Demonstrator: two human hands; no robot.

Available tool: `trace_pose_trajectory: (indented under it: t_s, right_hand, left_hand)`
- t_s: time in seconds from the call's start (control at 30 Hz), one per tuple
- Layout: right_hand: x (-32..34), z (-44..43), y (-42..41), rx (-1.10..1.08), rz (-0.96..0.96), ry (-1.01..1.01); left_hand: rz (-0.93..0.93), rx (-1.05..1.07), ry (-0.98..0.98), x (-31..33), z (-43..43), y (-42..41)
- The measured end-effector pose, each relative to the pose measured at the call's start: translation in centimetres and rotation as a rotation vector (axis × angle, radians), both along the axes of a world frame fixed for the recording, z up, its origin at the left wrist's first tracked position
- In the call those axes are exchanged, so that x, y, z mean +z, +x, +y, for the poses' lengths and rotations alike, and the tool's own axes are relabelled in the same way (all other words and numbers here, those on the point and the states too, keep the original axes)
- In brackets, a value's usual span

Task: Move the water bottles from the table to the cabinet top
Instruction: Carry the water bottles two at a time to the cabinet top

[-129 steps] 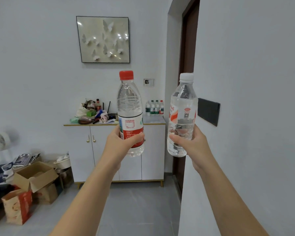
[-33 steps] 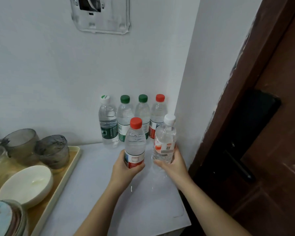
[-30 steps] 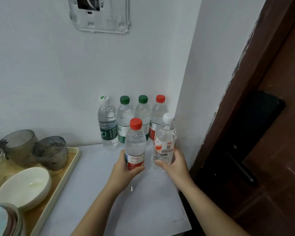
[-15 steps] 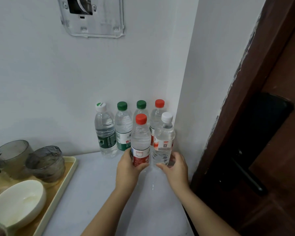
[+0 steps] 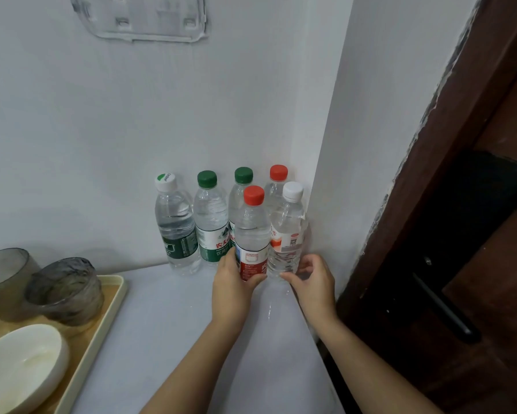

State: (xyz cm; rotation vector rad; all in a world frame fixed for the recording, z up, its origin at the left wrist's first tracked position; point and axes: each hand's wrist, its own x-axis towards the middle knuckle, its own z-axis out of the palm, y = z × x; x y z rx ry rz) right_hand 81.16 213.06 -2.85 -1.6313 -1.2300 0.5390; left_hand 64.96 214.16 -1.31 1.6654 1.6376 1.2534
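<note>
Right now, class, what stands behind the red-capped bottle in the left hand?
A green-capped bottle stands behind the red-capped bottle in the left hand; its lower body is mostly covered.

The back corner is crowded: four bottles (image 5: 209,219) stand in a row against the rear wall. The red-capped bottle (image 5: 252,231) and white-capped bottle (image 5: 287,231) stand just in front of the right-hand pair, gripped low by the left hand (image 5: 233,285) and right hand (image 5: 314,282). The side wall (image 5: 356,144) closes off the right and seems to touch the white-capped bottle. On the left, a tray (image 5: 114,309) holding glass cups (image 5: 66,291) and a bowl (image 5: 21,372) blocks that side. Between the tray and the hands, the cabinet top (image 5: 167,324) lies bare, open toward the person.
</note>
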Motion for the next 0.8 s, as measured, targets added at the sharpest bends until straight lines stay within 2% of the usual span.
trace_pose_trajectory:
  t_s: [0.4,0.6,0.73,0.8]
  right_hand:
    - [0.3,-1.2,0.6,0.038,-0.093,-0.114]
    - [0.2,-5.0,0.6,0.142,-0.347,-0.283]
    - [0.5,-7.4,-0.3,0.292,-0.545,-0.375]
    - [1.2,-8.5,-1.0,0.395,-0.619,-0.412]
  left_hand:
    - [0.040,-0.016,-0.063,0.2,-0.8,-0.4]
    - [0.430,0.131,-0.135,0.8,-5.2,-1.8]
    - [0.658,0.211,-0.313,0.7,-10.1,-2.3]
    - [0.711,0.261,-0.373,0.3,-12.9,-2.6]
